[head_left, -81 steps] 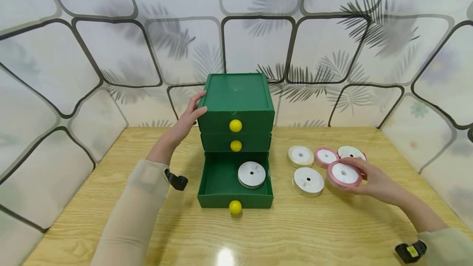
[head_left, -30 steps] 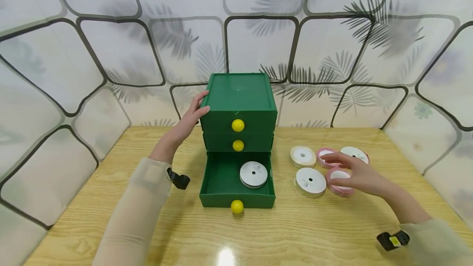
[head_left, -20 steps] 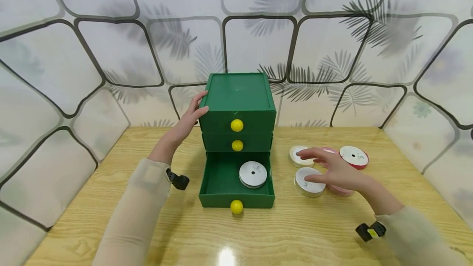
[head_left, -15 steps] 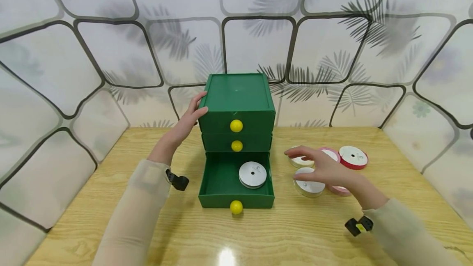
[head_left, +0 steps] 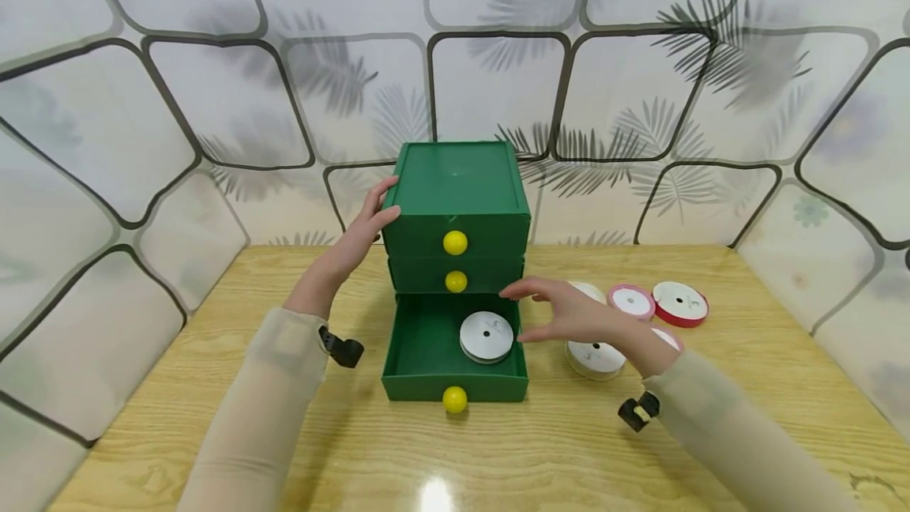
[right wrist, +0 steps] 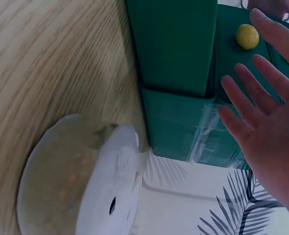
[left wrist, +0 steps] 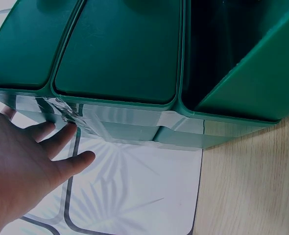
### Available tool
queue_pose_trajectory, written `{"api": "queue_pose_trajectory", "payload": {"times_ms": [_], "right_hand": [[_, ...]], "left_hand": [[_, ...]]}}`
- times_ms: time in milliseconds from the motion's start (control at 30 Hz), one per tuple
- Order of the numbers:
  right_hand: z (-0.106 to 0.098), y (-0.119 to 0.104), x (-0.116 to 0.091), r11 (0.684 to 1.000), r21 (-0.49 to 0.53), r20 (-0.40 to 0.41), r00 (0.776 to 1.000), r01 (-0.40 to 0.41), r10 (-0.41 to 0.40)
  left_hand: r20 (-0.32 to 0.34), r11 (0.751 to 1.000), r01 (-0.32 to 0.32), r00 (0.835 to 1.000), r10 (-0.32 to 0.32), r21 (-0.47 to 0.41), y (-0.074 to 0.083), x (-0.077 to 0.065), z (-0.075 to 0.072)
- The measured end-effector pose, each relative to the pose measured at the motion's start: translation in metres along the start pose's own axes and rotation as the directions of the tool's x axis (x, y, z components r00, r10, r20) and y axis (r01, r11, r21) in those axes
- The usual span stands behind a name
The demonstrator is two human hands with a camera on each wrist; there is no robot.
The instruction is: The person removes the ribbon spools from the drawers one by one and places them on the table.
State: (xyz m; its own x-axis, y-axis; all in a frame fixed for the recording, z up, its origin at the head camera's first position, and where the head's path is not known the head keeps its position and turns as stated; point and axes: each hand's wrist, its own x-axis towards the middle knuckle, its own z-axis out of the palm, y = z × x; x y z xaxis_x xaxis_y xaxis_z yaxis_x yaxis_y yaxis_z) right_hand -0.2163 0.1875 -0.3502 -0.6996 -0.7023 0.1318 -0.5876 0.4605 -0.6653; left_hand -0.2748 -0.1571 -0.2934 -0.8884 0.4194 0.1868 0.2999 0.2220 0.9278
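A green cabinet (head_left: pixel 455 176) with stacked drawers stands in the middle of the table. Its bottom drawer (head_left: pixel 419 387) is pulled out and contains a white ribbon spool (head_left: pixel 472 342). My left hand (head_left: pixel 348 247) rests against the cabinet's upper left side; in the left wrist view the hand (left wrist: pixel 27 161) has spread fingers along the taped side. My right hand (head_left: pixel 572 313), fingers extended and holding nothing, hovers by the drawer's right edge. The right wrist view has that hand (right wrist: pixel 276 117) before the drawer fronts.
To the right lie a white spool (head_left: pixel 596 358), a pink spool (head_left: pixel 631 302) and a red-edged spool (head_left: pixel 678 303). Behind my right hand, a cream spool (head_left: pixel 594 291) and another pink spool (head_left: pixel 671 336) are partly hidden. Yellow knobs (head_left: pixel 455 400) project from the drawers.
My right hand let go of the front pink spool, which now lies on the table, and moved left across the spools to the drawer. My left hand kept its place.
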Motion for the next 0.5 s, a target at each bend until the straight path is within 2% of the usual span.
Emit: {"api": "queue_pose_trajectory", "payload": {"times_ms": [167,367,500], "right_hand": [[0.005,0.000,0.013,1.000,-0.011,0.058,0.998,0.010,-0.010],[0.013,0.001,0.028,0.991,-0.129,0.114,0.993,0.037,-0.022],[0.018,0.000,0.035,0.984,-0.171,0.151,0.988,0.044,-0.018]], "left_hand": [[-0.002,1.000,0.002,1.000,-0.002,0.001,0.000,0.000,0.000],[-0.005,1.000,0.001,1.000,-0.001,0.007,0.000,0.000,0.000],[-0.004,1.000,0.004,1.000,-0.004,0.005,0.000,0.000,0.000]]}}
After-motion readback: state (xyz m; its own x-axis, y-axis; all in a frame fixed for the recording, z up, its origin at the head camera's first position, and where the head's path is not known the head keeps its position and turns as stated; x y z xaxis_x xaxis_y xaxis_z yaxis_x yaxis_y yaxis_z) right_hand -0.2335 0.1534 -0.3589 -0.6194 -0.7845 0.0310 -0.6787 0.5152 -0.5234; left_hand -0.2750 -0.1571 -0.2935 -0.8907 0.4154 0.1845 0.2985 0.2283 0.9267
